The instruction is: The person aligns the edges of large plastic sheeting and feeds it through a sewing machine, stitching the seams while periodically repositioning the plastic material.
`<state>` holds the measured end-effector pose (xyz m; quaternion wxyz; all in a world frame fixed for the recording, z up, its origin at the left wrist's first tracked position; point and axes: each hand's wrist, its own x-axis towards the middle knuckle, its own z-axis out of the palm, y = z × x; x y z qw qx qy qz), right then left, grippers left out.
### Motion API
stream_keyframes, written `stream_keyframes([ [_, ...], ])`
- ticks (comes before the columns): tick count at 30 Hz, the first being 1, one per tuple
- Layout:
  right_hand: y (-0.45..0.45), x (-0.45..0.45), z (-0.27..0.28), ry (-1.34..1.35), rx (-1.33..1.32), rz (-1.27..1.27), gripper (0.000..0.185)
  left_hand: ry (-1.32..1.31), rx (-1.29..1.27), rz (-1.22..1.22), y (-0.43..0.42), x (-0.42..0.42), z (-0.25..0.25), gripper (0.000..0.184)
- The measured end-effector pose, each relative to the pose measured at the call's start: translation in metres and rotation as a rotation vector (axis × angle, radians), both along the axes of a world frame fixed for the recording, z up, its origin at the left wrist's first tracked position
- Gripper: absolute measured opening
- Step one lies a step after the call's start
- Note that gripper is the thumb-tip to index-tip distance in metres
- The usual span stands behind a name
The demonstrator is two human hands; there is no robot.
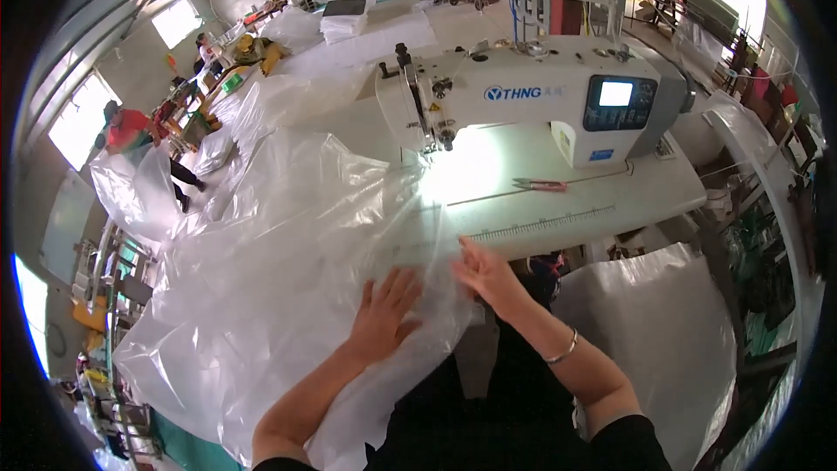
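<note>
A large sheet of clear plastic film (288, 270) spreads over the left of the sewing table and hangs off its front. My left hand (384, 316) lies on the film, palm down with its fingers apart. At the film's right edge is my right hand (490, 277), slightly blurred, its fingers curled together on that edge. Ahead of both hands stands a white sewing machine (514, 87), its lamp lit over the needle area. The film reaches up to the needle. Red-handled thread snips (540, 185) lie on the sewing table (558, 240), right of the needle.
A printed ruler scale (540, 223) runs along the table's front part. More plastic sheeting (649, 331) hangs at my right. A person in a red top (132, 129) handles film at the far left. Stacked sheets (344, 22) lie behind the machine.
</note>
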<state>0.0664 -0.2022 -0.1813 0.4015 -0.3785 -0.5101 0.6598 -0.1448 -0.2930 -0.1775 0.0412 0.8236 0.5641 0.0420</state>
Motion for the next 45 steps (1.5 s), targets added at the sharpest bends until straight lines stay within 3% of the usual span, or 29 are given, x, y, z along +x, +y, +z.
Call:
stream_keyframes([
  [1, -0.019, 0.009, 0.001, 0.141, -0.160, 0.138, 0.037, 0.016, -0.048, 0.011, -0.029, -0.003, -0.008, 0.057],
  [4, -0.052, 0.023, -0.052, 0.053, -0.140, 0.337, 0.028, -0.038, -0.101, 0.032, -0.086, -0.019, -0.026, 0.053],
  [6, -0.073, 0.024, -0.075, 0.106, -0.178, 0.368, 0.026, -0.129, -0.313, -0.009, -0.103, -0.030, -0.030, 0.045],
  [7, -0.081, 0.026, -0.080, 0.154, -0.203, 0.400, 0.024, -0.325, -0.272, -0.065, -0.104, -0.043, -0.039, 0.038],
  [10, -0.091, 0.030, -0.062, 0.127, -0.200, 0.426, 0.019, -0.499, -0.174, 0.106, -0.097, 0.015, 0.029, 0.049],
  [14, -0.103, 0.045, -0.045, 0.124, -0.076, 0.427, 0.018, -0.436, -0.119, 0.099, -0.113, 0.073, 0.051, 0.065],
  [16, -0.106, 0.059, -0.043, -0.245, 0.148, 0.332, 0.017, 0.094, -0.085, 0.116, -0.131, 0.066, 0.025, 0.068],
  [18, -0.105, 0.069, -0.059, -0.381, 0.211, 0.194, 0.015, 0.025, -0.040, 0.214, -0.152, 0.044, 0.004, 0.064],
  [20, -0.109, 0.069, -0.062, -0.515, 0.266, 0.057, 0.014, -0.218, -0.221, 0.451, -0.174, 0.027, 0.004, 0.057],
  [22, -0.116, 0.054, -0.044, -0.185, 0.443, -0.225, 0.016, -0.246, -0.147, 0.431, -0.190, 0.024, 0.010, 0.053],
  [23, -0.119, 0.045, -0.029, -0.063, 0.399, -0.154, 0.029, -0.282, -0.073, 0.406, -0.197, 0.025, 0.015, 0.048],
  [24, -0.121, 0.028, -0.030, -0.055, 0.395, -0.151, 0.029, -0.275, -0.074, 0.411, -0.202, 0.026, 0.019, 0.048],
  [26, -0.120, 0.001, -0.034, 0.486, -0.020, -0.041, 0.033, -0.428, -0.050, 0.439, -0.204, 0.030, 0.027, 0.043],
  [27, -0.118, 0.000, -0.031, 0.490, -0.018, -0.041, 0.033, -0.424, -0.046, 0.438, -0.205, 0.033, 0.033, 0.043],
  [29, -0.115, 0.000, -0.022, 0.459, -0.131, 0.496, 0.030, -0.517, -0.144, 0.445, -0.205, 0.040, 0.045, 0.041],
  [30, -0.123, -0.005, -0.023, 0.361, 0.009, 0.622, 0.027, -0.512, -0.138, 0.445, -0.201, 0.038, 0.051, 0.041],
  [32, -0.149, -0.009, -0.026, 0.251, 0.194, 0.865, 0.020, -0.335, 0.162, 0.158, -0.186, 0.034, 0.064, 0.040],
  [34, -0.185, -0.014, -0.044, 0.136, 0.402, 0.914, 0.026, -0.413, 0.175, 0.215, -0.167, 0.049, 0.080, 0.038],
  [35, -0.190, -0.009, -0.033, 0.009, 0.515, 1.000, 0.032, -0.523, 0.037, 0.238, -0.156, 0.058, 0.083, 0.041],
  [37, -0.204, -0.005, -0.044, -0.060, 0.677, 0.937, 0.040, -0.634, -0.102, 0.255, -0.139, 0.078, 0.074, 0.046],
  [39, -0.207, 0.000, -0.046, -0.063, 0.747, 0.866, 0.042, -0.426, 0.125, 0.204, -0.121, 0.085, 0.042, 0.055],
  [40, -0.203, 0.007, -0.041, -0.076, 0.951, 0.802, 0.045, -0.426, 0.126, 0.199, -0.117, 0.082, 0.030, 0.055],
  [41, -0.198, 0.014, -0.037, -0.091, 1.154, 0.727, 0.048, -0.538, 0.051, 0.302, -0.113, 0.079, 0.020, 0.058],
  [42, -0.194, 0.024, -0.037, -0.097, 1.155, 0.719, 0.048, -0.650, -0.026, 0.404, -0.112, 0.077, 0.013, 0.061],
  [44, -0.182, 0.047, -0.039, -0.339, 0.556, 0.674, 0.056, -0.718, -0.004, 0.363, -0.115, 0.077, 0.008, 0.056],
  [45, -0.171, 0.055, -0.044, -0.335, 0.514, 0.301, 0.051, -0.785, 0.016, 0.335, -0.117, 0.077, 0.006, 0.052],
])
